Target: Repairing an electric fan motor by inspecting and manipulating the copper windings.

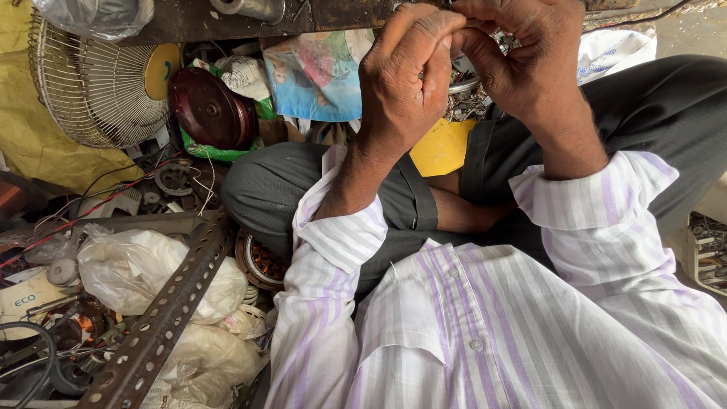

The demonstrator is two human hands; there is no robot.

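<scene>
Head view. The 2 hands are meeting at the top centre of the frame, raised above the crossed legs in dark grey trousers (303, 189). The left hand (401, 83) is curling its fingers inward, knuckles toward the camera; the right hand (522, 64) is folding over beside it, fingertips touching the left's. Both are pinching at something small between them, but the fingers are hiding it, so I cannot tell what either is grasping or how firmly.

Just behind the hands, a pile of small metal parts (469, 102) is lying, with a yellow sheet (443, 148) below it. Striped white-and-lilac sleeves (333, 250) are filling the lower right.

Upper left: a wire fan guard (98, 91) is leaning beside a dark red disc (212, 110). Lower left: a perforated angle bar (163, 318) is running diagonally across white plastic bags (136, 269), with a copper-wound motor coil (261, 261) touching the knee.
</scene>
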